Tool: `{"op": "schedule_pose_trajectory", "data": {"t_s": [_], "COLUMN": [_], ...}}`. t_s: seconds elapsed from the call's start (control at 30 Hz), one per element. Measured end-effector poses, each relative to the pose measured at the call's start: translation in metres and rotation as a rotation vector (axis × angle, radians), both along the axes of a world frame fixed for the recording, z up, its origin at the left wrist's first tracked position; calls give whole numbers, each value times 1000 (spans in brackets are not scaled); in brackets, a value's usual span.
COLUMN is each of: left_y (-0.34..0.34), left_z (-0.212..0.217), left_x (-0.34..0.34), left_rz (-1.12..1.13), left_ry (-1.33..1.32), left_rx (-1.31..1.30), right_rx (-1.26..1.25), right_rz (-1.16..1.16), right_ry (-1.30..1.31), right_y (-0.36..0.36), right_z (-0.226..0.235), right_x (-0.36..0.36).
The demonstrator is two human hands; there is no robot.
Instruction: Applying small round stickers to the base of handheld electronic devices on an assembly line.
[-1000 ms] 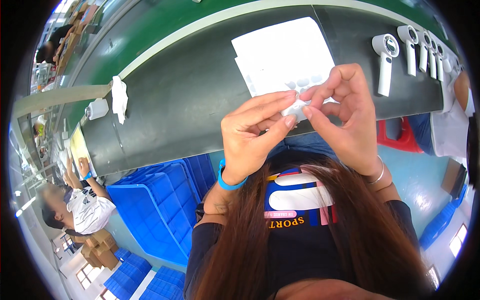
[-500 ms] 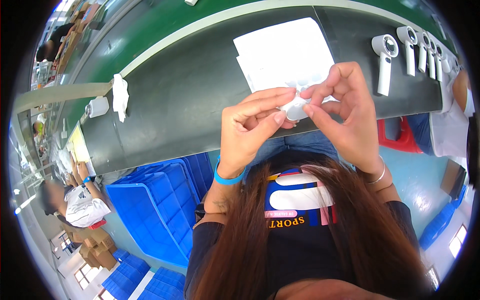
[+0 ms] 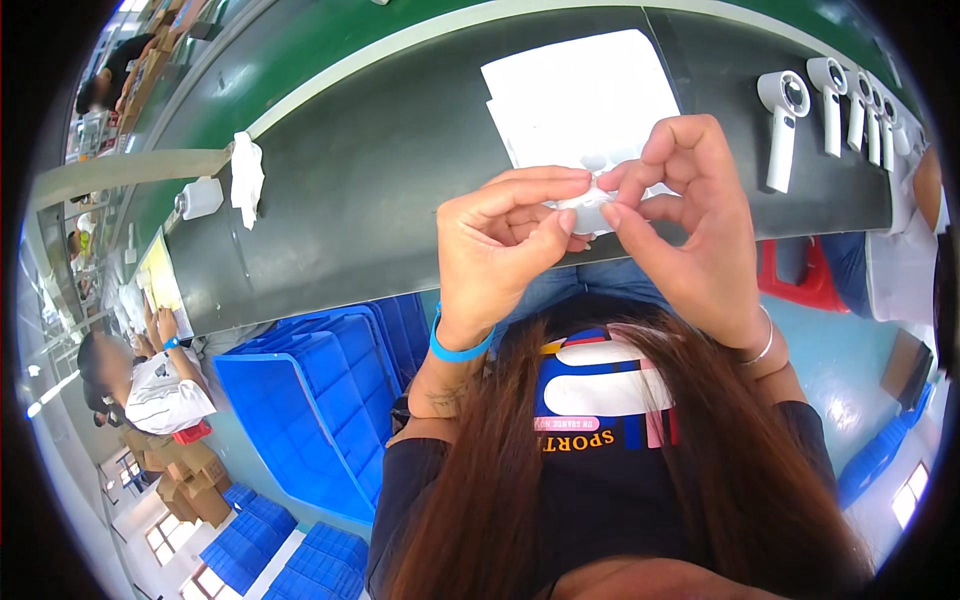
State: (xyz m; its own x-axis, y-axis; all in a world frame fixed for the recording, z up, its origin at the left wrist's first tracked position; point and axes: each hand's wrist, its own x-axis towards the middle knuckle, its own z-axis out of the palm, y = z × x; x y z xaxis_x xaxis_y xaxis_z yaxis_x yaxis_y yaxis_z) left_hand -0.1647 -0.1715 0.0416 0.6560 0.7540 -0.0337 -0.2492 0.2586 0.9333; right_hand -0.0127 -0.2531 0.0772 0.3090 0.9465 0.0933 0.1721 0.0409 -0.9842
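Observation:
Between my hands, above the near edge of the dark table, is a small whitish piece with a rounded edge (image 3: 590,218); its exact kind does not show. My left hand (image 3: 500,245) pinches it from the left, thumb below and fingers behind. On the other side, my right hand (image 3: 695,225) has its thumb and index fingertips closed on the piece's upper right edge. Just beyond the fingers lie white sheets (image 3: 580,95), with faint round shapes along their near part. My fingers partly cover both the piece and the sheets.
Several white handheld fans lie at the right, the closest one (image 3: 782,150) apart from the others. A white cloth (image 3: 246,180) and a small white container (image 3: 202,198) are at the left. Blue crates (image 3: 300,410) stand below the table; co-workers sit at both sides.
The view has shifted slightly, so the table things appear a little further right. My hands keep their pinch on the piece, which has tilted slightly; my fingertips have moved only a little.

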Motion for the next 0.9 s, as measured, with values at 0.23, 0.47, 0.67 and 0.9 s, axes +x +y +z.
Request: {"op": "schedule_pose_trajectory", "data": {"t_s": [0.23,0.47,0.67,0.9], "left_y": [-1,-1,9,28], "left_z": [0,0,2,8], "left_x": [1,3,-2,-2], "left_rz": [3,-5,16,47], "left_ry": [19,23,24,61], "left_rx": [2,2,18,40], "right_rx": [-15,-45,22,-11], "right_rz": [-10,-31,-4,341], "right_ry": [-23,-67,-608,-452], "right_y": [-1,-3,10,45], "right_z": [1,4,3,-37], "right_x": [0,0,25,10]}}
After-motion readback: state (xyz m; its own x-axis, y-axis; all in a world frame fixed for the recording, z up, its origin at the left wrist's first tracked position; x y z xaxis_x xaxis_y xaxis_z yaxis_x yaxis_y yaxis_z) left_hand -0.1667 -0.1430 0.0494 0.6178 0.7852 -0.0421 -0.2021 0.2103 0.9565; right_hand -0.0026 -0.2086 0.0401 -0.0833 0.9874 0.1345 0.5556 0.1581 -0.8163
